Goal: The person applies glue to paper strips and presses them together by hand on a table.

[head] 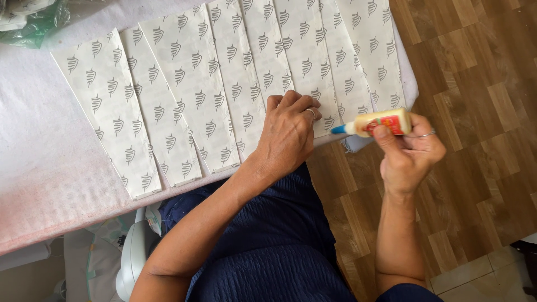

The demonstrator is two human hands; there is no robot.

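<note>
Navy cloth on my lap sits nearest, and above it my left hand (291, 131) presses flat on the patterned paper strips (235, 78) while my right hand (411, 151), at three o'clock, clamps the glue bottle (380, 122), gluing underway, steady squeeze needed.

I have only one view to work from, the head camera, so nothing is shared with a second angle. It sits above the person and looks steeply down, nearly straight onto the tabletop (50, 184). The view is rolled a little, so the near edge of the tabletop runs slantwise, lower at left and higher at right. I am close: both forearms fill the lower half, and the lap in dark blue cloth (274, 251) lies directly below. The wooden floor (475, 112) takes up the right side.
</note>
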